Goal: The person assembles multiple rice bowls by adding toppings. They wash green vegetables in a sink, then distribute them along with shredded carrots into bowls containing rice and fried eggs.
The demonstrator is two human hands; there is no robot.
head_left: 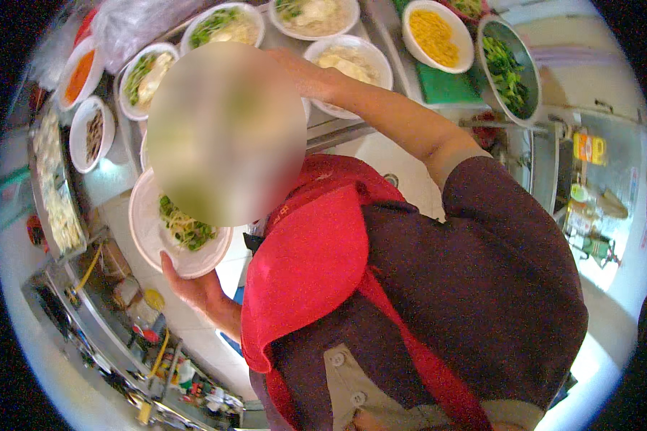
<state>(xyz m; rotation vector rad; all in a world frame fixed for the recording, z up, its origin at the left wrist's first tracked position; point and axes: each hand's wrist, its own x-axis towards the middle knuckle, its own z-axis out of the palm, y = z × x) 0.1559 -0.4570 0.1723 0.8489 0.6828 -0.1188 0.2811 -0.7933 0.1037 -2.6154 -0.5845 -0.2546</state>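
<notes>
My left hand [194,289] grips a white bowl [145,233] by its near rim, with the thumb inside the wall. In the bowl lie chopped greens and pale sprouts [185,226]. My right arm stretches across to the far left, where my right hand [300,75] is near the bowls on the counter. A round blurred patch hides its fingers and whatever they touch, along with part of the held bowl. Around the patch stand white bowls of greens and pale food, among them one at the back [226,27] and another [352,68] beside my right wrist.
Far left are a container of orange food [80,77], a bowl of dark strips [92,135] and a long metal tray [54,187]. Far right, a yellow-filled bowl [438,39] and a metal bowl of leafy greens [510,79] flank a green board [446,85]. Shelves line the lower left.
</notes>
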